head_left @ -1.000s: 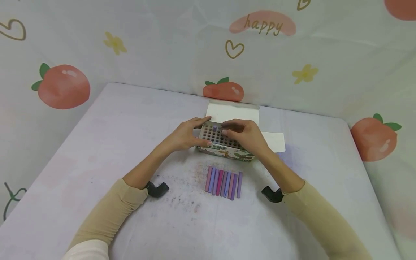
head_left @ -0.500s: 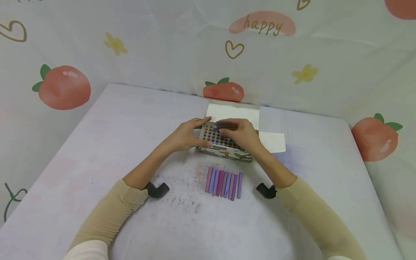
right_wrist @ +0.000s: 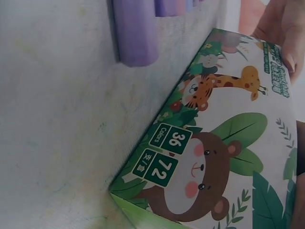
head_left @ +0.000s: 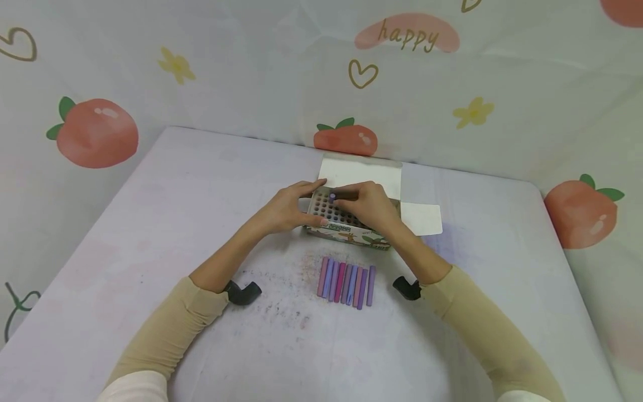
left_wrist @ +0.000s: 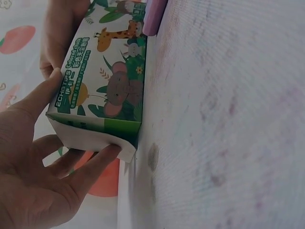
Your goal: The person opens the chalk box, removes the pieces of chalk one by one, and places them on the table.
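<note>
In the head view an open printed chalk box (head_left: 346, 233) stands at the middle of the table, its top a grid of small holes. My left hand (head_left: 283, 209) grips the box's left end, thumb at the front edge; in the left wrist view its fingertips touch the white end flap (left_wrist: 90, 138). My right hand (head_left: 369, 204) reaches over the box and pinches the top of a purple chalk stick (head_left: 332, 197) standing in a back-left hole. The lower part of that stick is hidden. A row of purple, blue and pink chalk sticks (head_left: 345, 283) lies before the box.
The box's white lid (head_left: 360, 173) is folded back, and a side flap (head_left: 422, 219) sticks out to the right. Black curved pieces (head_left: 244, 293) sit at both wrists. Chalk dust marks the white tabletop (head_left: 241, 346). A printed cloth (head_left: 251, 72) hangs behind.
My right hand has moved left across the box to the upright purple chalk stick and taken hold of its top. The left hand stays on the box, and the row of chalk is unchanged.
</note>
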`<state>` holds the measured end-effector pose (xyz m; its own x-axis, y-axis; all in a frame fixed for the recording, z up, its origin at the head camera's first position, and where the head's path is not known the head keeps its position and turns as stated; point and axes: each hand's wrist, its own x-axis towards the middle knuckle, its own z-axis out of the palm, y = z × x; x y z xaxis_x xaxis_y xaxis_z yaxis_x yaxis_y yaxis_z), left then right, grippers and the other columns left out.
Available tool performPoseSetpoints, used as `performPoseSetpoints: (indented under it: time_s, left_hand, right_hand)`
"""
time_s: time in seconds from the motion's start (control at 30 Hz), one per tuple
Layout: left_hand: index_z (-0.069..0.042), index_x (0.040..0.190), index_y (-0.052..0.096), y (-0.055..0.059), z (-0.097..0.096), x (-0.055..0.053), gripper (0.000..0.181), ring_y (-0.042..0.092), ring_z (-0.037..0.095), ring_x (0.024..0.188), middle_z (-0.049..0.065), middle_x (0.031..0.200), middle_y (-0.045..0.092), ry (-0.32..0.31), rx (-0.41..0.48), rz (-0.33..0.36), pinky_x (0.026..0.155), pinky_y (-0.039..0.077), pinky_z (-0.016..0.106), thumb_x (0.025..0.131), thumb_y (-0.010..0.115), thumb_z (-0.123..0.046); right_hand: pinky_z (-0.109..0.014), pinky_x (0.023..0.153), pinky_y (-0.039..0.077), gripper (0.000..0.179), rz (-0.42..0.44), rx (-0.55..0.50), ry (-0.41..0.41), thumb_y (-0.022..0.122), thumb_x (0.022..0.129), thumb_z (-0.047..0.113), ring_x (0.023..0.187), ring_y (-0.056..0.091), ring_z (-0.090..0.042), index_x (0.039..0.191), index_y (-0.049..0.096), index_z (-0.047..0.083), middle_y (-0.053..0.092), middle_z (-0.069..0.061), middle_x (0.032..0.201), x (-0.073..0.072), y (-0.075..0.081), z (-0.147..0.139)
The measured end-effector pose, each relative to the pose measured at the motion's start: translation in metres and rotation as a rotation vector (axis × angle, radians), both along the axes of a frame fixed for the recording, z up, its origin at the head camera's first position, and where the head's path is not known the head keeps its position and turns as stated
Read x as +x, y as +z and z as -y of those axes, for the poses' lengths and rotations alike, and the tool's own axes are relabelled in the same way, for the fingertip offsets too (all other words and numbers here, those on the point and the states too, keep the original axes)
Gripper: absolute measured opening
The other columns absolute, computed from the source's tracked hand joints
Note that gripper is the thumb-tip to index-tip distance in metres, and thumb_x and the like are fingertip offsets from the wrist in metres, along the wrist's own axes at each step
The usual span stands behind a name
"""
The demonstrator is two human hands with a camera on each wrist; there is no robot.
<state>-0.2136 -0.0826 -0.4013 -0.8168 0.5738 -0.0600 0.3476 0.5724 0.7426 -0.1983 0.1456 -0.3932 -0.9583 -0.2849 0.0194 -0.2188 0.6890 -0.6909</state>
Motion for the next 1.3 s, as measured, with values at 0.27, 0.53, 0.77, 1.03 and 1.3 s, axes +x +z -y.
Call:
performPoseSetpoints:
  time_s: [0.27, 0.53, 0.77, 1.03, 1.3]
  left_hand:
    - [-0.027, 0.158, 0.029, 0.003, 0.000, 0.001, 0.090, 0.036, 0.033, 0.142, 0.011, 0.157, 0.034, 0.005, -0.011, 0.005, 0.111, 0.040, 0.054, 0.084, 0.080, -0.039]
    - [-0.025, 0.158, 0.029, 0.004, 0.000, 0.001, 0.091, 0.037, 0.033, 0.141, 0.011, 0.156, 0.035, 0.002, -0.005, -0.001, 0.111, 0.041, 0.052, 0.084, 0.080, -0.039]
    - [-0.024, 0.158, 0.029, 0.005, 0.000, 0.001, 0.090, 0.037, 0.033, 0.140, 0.012, 0.156, 0.036, 0.007, -0.003, 0.005, 0.111, 0.040, 0.052, 0.085, 0.080, -0.038]
    - [-0.023, 0.158, 0.030, 0.002, 0.000, 0.002, 0.090, 0.040, 0.032, 0.138, 0.012, 0.153, 0.039, 0.013, 0.006, 0.013, 0.110, 0.041, 0.052, 0.085, 0.080, -0.037]
    - [-0.024, 0.158, 0.030, 0.000, -0.001, 0.002, 0.090, 0.041, 0.033, 0.138, 0.013, 0.154, 0.037, 0.003, 0.017, 0.003, 0.110, 0.041, 0.053, 0.084, 0.080, -0.039]
  right_hand:
    - [-0.030, 0.069, 0.053, 0.031, -0.055, 0.042, -0.013, 0.074, 0.092, 0.029, 0.085, 0.066, -0.014, 0.118, 0.075, 0.012, 0.074, -0.004, 0.110, 0.000, 0.001, 0.006]
    - [-0.032, 0.070, 0.055, 0.023, -0.131, 0.037, 0.002, 0.070, 0.095, 0.026, 0.080, 0.067, -0.016, 0.112, 0.075, 0.011, 0.075, -0.004, 0.100, 0.001, 0.000, 0.006]
    - [-0.033, 0.070, 0.057, 0.020, -0.143, 0.037, -0.006, 0.067, 0.097, 0.025, 0.084, 0.070, -0.018, 0.109, 0.071, 0.009, 0.075, -0.005, 0.097, 0.003, 0.001, 0.007]
    - [-0.031, 0.059, 0.051, 0.022, -0.171, 0.051, -0.006, 0.054, 0.104, 0.024, 0.072, 0.068, -0.019, 0.118, 0.058, 0.007, 0.074, -0.010, 0.098, 0.009, -0.001, 0.010]
    - [-0.028, 0.042, 0.033, 0.024, -0.240, -0.034, -0.038, 0.041, 0.109, 0.026, 0.046, 0.041, -0.015, 0.123, 0.044, 0.007, 0.065, -0.007, 0.071, 0.014, 0.001, 0.008]
